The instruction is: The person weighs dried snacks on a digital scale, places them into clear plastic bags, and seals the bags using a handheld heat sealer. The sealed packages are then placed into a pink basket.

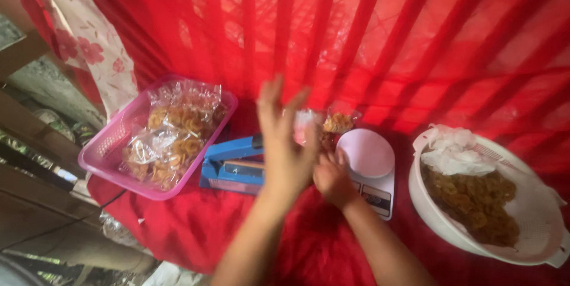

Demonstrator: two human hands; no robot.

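My left hand (285,143) is raised over the middle of the red cloth, blurred, fingers apart, its fingertips against the side of a small clear plastic bag of fried golden snacks (336,123). My right hand (332,178) is closed around the bag's lower part, just in front of a white kitchen scale (371,154). A blue heat sealer (228,164) lies directly left of my left hand, partly hidden by it.
A pink plastic basket (113,143) with several filled snack bags stands at the left. A white colander (537,220) at the right holds loose fried snacks and a heap of empty clear bags (454,152). Red striped cloth covers the surface and the back.
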